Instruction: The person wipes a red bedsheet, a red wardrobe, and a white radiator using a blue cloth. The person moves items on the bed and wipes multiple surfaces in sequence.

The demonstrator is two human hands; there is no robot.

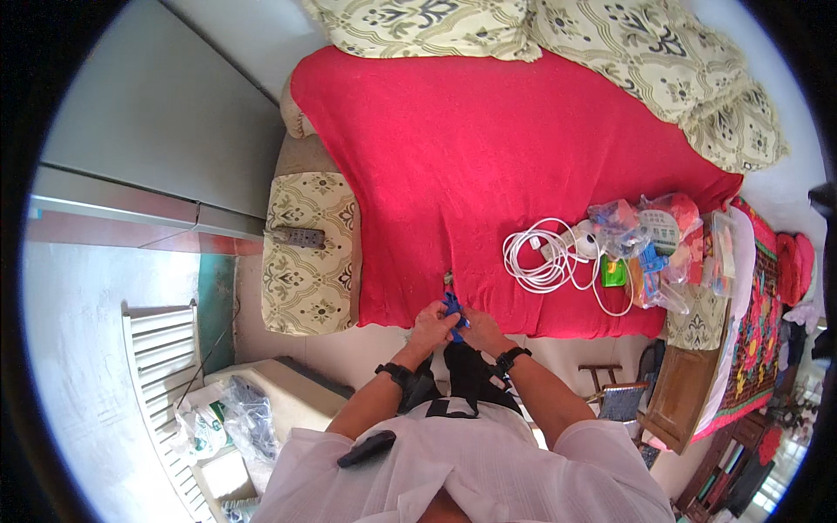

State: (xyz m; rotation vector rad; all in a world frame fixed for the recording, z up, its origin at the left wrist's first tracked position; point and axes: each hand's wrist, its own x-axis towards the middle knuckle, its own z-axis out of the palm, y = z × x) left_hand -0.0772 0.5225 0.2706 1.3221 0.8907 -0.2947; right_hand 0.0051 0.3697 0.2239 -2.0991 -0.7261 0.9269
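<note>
Close together at the front edge of a red cloth [471,163], my left hand [431,325] and my right hand [482,329] both hold a small blue object [454,306]. Its exact kind cannot be told, and my fingers hide part of it. The red cloth covers a sofa. On the cloth to the right lie a coiled white cable [533,265], a bright green plastic item [613,272] and clear plastic bags with colourful contents [618,225]. Another blue item [652,259] rests on the bags.
A power strip [304,237] lies on the patterned sofa arm at left. Patterned covers [431,26] drape the sofa back. At lower left are a white radiator [163,353] and plastic bags [248,418]. A wooden panel [686,386] and a small folding stool [621,400] are at lower right.
</note>
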